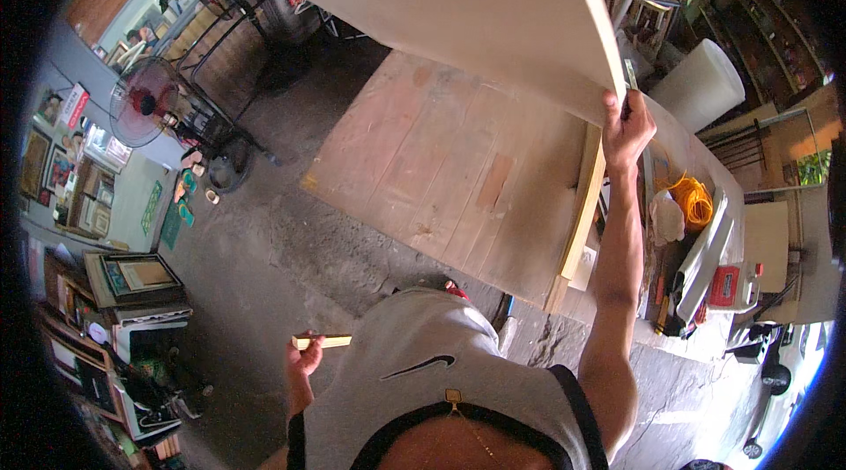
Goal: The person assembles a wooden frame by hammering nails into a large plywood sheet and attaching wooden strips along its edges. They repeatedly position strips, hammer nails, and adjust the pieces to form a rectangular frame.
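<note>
My right hand [628, 131] is raised at the end of an outstretched arm, its fingers closed round the edge of a large pale board [476, 12]. The board stands tilted above a low wooden work table [441, 144], its lower part close to the tabletop. Low at my left side, my left hand [304, 357] is closed on a short piece of light wood [326, 342]. A yellowish wooden strip [582, 214] runs along the table's right edge, below my right hand.
A pedestal fan [145, 104] stands at the left, with slippers [187, 197] on the floor nearby. Picture frames [137, 276] are stacked at the lower left. To the right lie an orange cord bundle [692, 201], a red-labelled jug [733, 287] and a white roll [701, 82].
</note>
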### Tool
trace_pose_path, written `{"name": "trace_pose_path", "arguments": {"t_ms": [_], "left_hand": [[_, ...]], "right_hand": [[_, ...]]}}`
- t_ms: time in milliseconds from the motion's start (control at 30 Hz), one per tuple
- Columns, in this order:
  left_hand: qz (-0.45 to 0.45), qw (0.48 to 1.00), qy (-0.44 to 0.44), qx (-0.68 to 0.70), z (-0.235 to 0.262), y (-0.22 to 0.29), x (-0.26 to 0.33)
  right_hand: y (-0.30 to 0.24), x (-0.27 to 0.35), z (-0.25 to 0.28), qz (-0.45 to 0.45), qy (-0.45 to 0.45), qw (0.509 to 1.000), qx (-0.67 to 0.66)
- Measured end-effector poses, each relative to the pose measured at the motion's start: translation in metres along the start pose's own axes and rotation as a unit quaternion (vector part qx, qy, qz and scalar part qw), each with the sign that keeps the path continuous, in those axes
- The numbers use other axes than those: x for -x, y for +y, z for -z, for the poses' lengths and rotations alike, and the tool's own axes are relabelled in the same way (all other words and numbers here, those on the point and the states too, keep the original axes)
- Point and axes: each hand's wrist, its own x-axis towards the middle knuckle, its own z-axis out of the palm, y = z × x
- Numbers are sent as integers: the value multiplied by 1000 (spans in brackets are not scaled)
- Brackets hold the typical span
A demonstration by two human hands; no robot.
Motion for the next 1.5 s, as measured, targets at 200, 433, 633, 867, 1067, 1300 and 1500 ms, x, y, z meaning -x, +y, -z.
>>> {"name": "trace_pose_path", "arguments": {"t_ms": [200, 433, 633, 867, 1067, 1300, 1500], "left_hand": [[16, 978, 67, 195, 25, 24, 3], [12, 971, 40, 235, 42, 22, 14], [11, 977, -5, 211, 63, 11, 17], [-19, 989, 2, 149, 65, 7, -10], [-39, 997, 32, 59, 41, -6, -16], [-171, 984, 53, 11, 16, -44, 32], [-176, 981, 35, -68, -23, -80, 78]], "right_hand": [[-21, -18, -1, 222, -62, 971, -66], [-21, -81, -33, 480, -123, 862, -104], [-8, -124, -51, 599, -183, 776, -73], [39, -145, -72, 566, -235, 790, 17], [105, -140, -91, 513, -308, 790, 134], [222, -68, -104, 408, -329, 825, 212], [305, 37, -132, 283, -369, 804, 371]]}}
